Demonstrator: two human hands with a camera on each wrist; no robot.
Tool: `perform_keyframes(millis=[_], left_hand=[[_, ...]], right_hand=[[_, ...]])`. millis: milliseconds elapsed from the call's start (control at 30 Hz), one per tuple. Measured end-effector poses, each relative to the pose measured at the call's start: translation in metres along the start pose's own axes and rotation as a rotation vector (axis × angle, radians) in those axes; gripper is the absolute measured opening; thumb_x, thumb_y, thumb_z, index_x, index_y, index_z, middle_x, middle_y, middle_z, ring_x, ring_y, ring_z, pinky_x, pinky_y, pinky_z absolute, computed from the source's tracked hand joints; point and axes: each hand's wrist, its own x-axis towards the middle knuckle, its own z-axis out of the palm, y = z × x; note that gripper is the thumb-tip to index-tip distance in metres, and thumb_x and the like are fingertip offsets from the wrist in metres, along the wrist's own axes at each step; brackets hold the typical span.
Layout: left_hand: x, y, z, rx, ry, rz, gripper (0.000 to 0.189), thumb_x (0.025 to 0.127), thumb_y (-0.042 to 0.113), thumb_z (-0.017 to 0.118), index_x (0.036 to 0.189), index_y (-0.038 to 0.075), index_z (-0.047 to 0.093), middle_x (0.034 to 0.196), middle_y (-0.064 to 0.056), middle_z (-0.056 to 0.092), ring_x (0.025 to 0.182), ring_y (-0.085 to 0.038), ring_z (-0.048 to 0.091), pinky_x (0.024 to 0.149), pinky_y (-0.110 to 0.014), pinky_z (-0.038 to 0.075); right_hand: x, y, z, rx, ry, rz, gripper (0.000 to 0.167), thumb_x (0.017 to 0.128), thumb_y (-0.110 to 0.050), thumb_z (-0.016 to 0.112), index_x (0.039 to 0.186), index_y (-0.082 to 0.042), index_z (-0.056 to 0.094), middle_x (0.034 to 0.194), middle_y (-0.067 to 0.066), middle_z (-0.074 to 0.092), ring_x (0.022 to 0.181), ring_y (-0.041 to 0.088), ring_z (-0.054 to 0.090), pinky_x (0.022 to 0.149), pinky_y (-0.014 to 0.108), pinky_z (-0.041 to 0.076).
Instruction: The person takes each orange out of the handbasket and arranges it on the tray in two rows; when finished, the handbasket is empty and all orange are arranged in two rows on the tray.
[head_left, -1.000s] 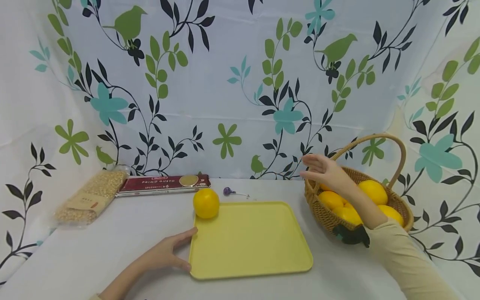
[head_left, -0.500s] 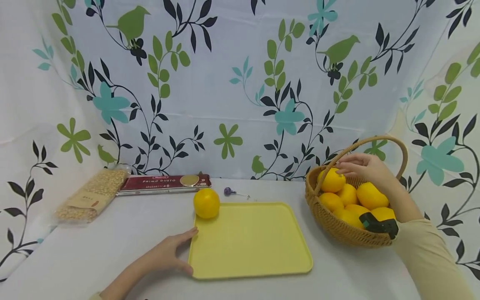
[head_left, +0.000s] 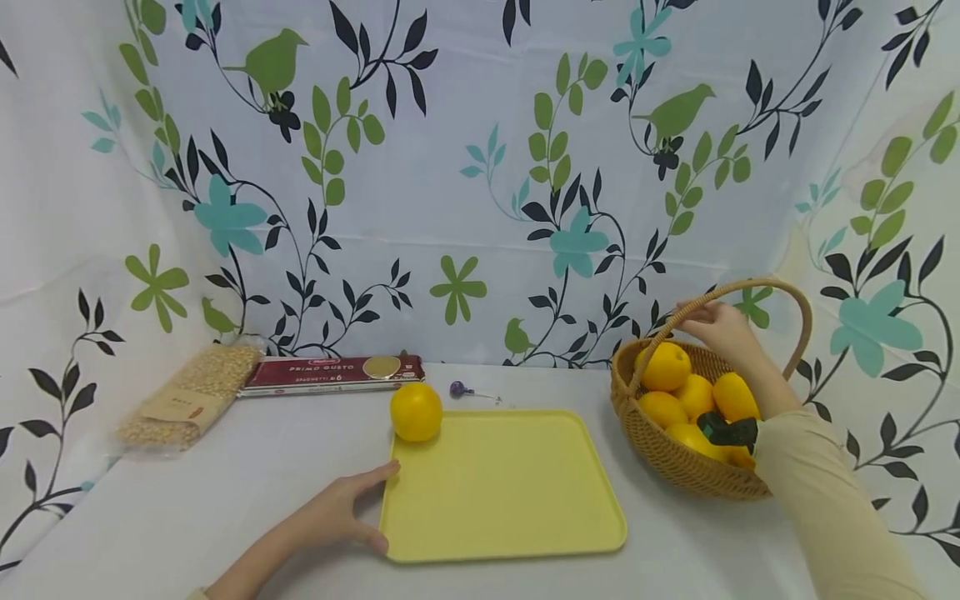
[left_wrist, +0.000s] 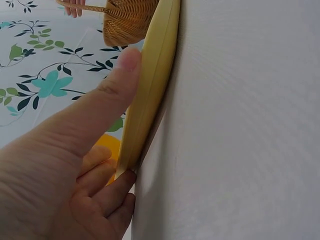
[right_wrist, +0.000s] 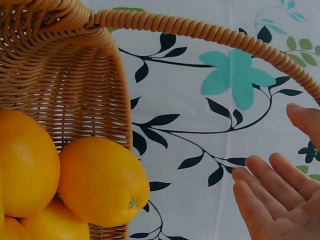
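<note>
Oranges (head_left: 693,395) may tumble if right grip (head_left: 718,332), released, knocks basket handle (right_wrist: 200,31) at right; left grip (head_left: 330,512), unclenched, touches tray (head_left: 502,487).

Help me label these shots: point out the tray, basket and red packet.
Tray (head_left: 502,492): head view, on its bare middle.
Basket (head_left: 666,458): head view, on its woven side.
Red packet (head_left: 322,377): head view, on its printed face.

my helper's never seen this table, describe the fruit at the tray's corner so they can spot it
On the white table, find the yellow rectangular tray, with the left hand at its left edge. At the tray's far left corner, nearer than the dark red spaghetti pack, is a round orange-yellow fruit. It sits alone; the similar fruits are in the wicker basket.
</note>
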Motion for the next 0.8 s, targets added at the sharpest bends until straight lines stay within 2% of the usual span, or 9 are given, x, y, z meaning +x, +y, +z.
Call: perform_keyframes(millis=[133, 200, 267, 433, 567, 667, 800], left_hand=[[0.0, 0.0, 0.0, -0.018, 0.003, -0.012, 0.095, 0.059, 0.038, 0.079, 0.134, -0.003, 0.036, 0.136, -0.019, 0.036, 0.123, -0.037, 0.032, 0.099, -0.051, 0.024], [0.0, 0.0, 0.0, -0.045, -0.003, -0.02, 0.094, 0.06, 0.036, 0.079, 0.134, -0.002, 0.036, 0.136, -0.018, 0.036, 0.123, -0.037, 0.032, 0.099, -0.052, 0.024], [0.001, -0.001, 0.001, -0.059, -0.008, -0.022, 0.093, 0.06, 0.035, 0.079, 0.134, -0.001, 0.037, 0.136, -0.018, 0.036, 0.123, -0.037, 0.032, 0.099, -0.052, 0.024], [0.0, -0.002, 0.003, -0.057, -0.004, -0.025, 0.093, 0.06, 0.037, 0.079, 0.134, 0.0, 0.037, 0.136, -0.016, 0.037, 0.123, -0.035, 0.032, 0.099, -0.052, 0.025], [0.0, -0.001, 0.002, -0.056, -0.003, -0.041, 0.094, 0.06, 0.038, 0.079, 0.134, -0.001, 0.037, 0.136, -0.015, 0.037, 0.124, -0.034, 0.032, 0.1, -0.05, 0.024], [-0.001, 0.0, 0.001, -0.048, 0.003, -0.032, 0.094, 0.06, 0.038, 0.079, 0.134, -0.002, 0.036, 0.136, -0.016, 0.036, 0.124, -0.035, 0.032, 0.1, -0.051, 0.024], [-0.002, 0.001, 0.0, -0.038, 0.012, -0.018, 0.093, 0.061, 0.036, 0.079, 0.134, -0.002, 0.036, 0.136, -0.018, 0.037, 0.123, -0.036, 0.032, 0.099, -0.052, 0.024]], right_hand=[[0.008, 0.005, 0.004, -0.089, 0.041, -0.006, 0.051, 0.09, -0.025, 0.053, 0.125, 0.011, 0.042, 0.121, 0.032, 0.045, 0.115, 0.045, 0.036, 0.095, 0.058, 0.028], [0.011, 0.008, 0.005, -0.173, 0.044, -0.001, 0.052, 0.088, -0.025, 0.056, 0.125, 0.01, 0.042, 0.121, 0.033, 0.044, 0.112, 0.047, 0.037, 0.093, 0.059, 0.03], [0.013, 0.012, 0.006, -0.256, 0.033, 0.006, 0.054, 0.086, -0.024, 0.059, 0.125, 0.009, 0.041, 0.122, 0.035, 0.041, 0.111, 0.049, 0.036, 0.09, 0.06, 0.032], [0.02, 0.022, 0.011, -0.356, -0.025, 0.03, 0.06, 0.083, -0.021, 0.062, 0.127, 0.01, 0.036, 0.125, 0.038, 0.035, 0.114, 0.05, 0.032, 0.091, 0.06, 0.031], [0.024, 0.03, 0.016, -0.361, -0.081, 0.096, 0.074, 0.083, -0.031, 0.063, 0.131, 0.013, 0.027, 0.129, 0.038, 0.029, 0.116, 0.05, 0.028, 0.093, 0.06, 0.03], [0.024, 0.035, 0.019, -0.324, -0.09, 0.15, 0.082, 0.082, -0.038, 0.062, 0.133, 0.012, 0.023, 0.129, 0.038, 0.026, 0.114, 0.051, 0.03, 0.091, 0.059, 0.033], [0.026, 0.042, 0.023, -0.31, -0.085, 0.156, 0.081, 0.082, -0.04, 0.061, 0.133, 0.011, 0.023, 0.13, 0.037, 0.027, 0.114, 0.051, 0.029, 0.092, 0.06, 0.031]])
